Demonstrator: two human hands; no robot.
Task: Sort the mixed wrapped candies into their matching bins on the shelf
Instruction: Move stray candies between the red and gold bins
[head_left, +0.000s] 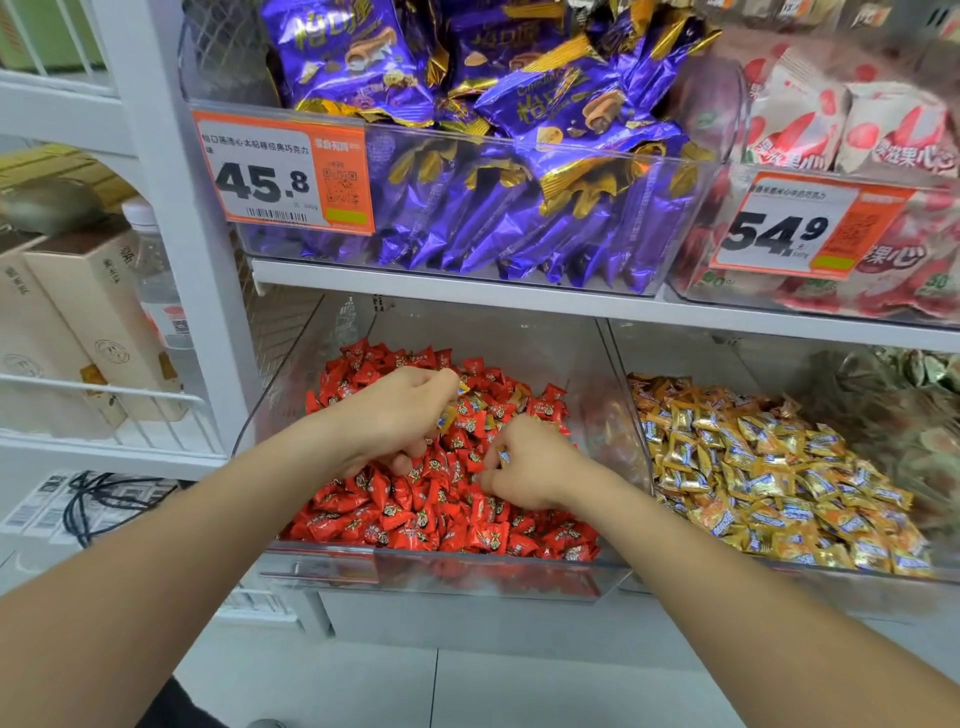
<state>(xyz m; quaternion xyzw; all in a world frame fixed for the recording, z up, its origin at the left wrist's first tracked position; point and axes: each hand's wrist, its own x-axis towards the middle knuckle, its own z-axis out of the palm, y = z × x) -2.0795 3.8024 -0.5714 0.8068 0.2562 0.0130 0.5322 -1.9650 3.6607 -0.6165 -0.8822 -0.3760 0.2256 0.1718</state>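
Both hands are inside the clear bin (441, 574) of red wrapped candies (415, 514) on the lower shelf. My left hand (400, 415) has curled fingers that hold gold-and-blue wrapped candies (448, 418), which stick out by its fingertips. My right hand (530, 462) pinches another gold-and-blue candy (503, 456) just above the red pile. A few more gold candies (475, 400) lie among the red ones behind the hands. The neighbouring clear bin (779, 571) to the right is full of gold-and-blue candies (769, 467).
On the upper shelf stand a bin of purple packets (493, 156) with an orange 45.8 price tag (283, 176) and a bin of red-and-white packets (852, 130) tagged 54.9. A white wire rack with beige boxes (78, 332) is at left. Green-wrapped candies (914, 374) show far right.
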